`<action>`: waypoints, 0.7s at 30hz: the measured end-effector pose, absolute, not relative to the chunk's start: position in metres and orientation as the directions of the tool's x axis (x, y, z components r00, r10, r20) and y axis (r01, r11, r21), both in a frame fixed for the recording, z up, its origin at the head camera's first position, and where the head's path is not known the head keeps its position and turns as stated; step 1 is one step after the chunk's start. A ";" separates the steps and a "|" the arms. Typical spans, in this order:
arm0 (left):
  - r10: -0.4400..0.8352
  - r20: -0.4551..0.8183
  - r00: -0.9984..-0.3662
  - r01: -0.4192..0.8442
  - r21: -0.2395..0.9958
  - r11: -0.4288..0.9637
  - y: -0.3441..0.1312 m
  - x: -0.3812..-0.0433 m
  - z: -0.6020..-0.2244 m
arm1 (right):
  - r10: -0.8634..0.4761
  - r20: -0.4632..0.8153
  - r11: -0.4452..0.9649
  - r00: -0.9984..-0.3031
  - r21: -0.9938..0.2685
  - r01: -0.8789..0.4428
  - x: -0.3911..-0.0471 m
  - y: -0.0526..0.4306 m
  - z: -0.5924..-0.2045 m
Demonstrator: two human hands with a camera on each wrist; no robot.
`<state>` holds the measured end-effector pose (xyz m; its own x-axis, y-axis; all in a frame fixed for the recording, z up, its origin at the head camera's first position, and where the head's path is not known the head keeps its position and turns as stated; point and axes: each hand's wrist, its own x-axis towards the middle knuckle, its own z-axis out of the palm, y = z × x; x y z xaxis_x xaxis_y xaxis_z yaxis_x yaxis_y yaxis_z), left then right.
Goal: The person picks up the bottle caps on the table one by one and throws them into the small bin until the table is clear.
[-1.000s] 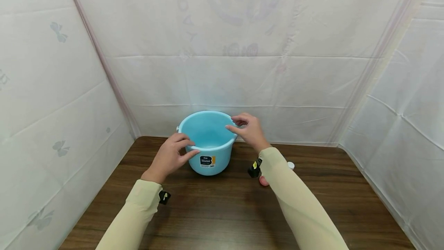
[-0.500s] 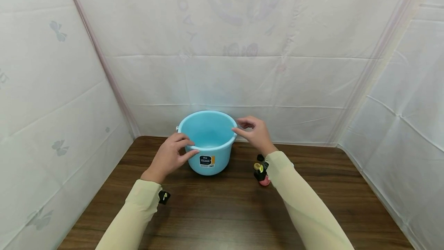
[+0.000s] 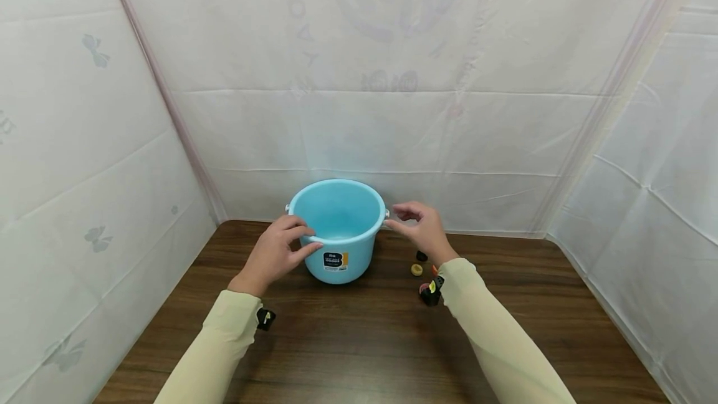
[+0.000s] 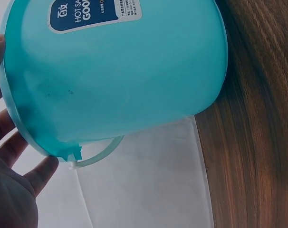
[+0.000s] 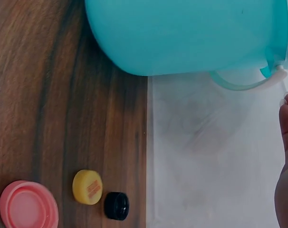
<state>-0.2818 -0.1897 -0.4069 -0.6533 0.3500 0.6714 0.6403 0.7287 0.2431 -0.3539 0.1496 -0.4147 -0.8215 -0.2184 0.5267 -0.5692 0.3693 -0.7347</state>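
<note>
A light blue plastic bucket (image 3: 359, 253) stands upright at the back of the table, with a dark label (image 3: 335, 260) on its front. My left hand (image 3: 273, 253) grips its rim at the front left, thumb near the outer edge and fingers over the top. Just off the rim on the other side is my right hand (image 3: 425, 230), thumb and fingers apart and nothing between them. The white handle pivot (image 3: 387, 214) is right by its thumb tip. In the right wrist view, the bucket's pale handle (image 5: 244, 87) hangs down behind it.
Several bottle caps lie on the brown wooden table (image 3: 336, 341) right of the bucket: a yellow cap (image 5: 87, 187), a black cap (image 5: 116, 205) and a pink cap (image 5: 29, 205). An orange piece (image 3: 434, 270) shows beside my right wrist. White sheets (image 3: 348, 111) close off the back and sides.
My right hand has moved rightward off the bucket's rim, uncovering the handle pivot and the yellow and black caps. My left hand and the bucket stay where they were.
</note>
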 end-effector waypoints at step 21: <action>0.346 0.674 -0.653 0.635 0.238 0.735 -0.190 -0.282 -0.409 | -0.215 0.479 0.428 -0.851 -0.737 -0.523 -0.334 0.177 -0.454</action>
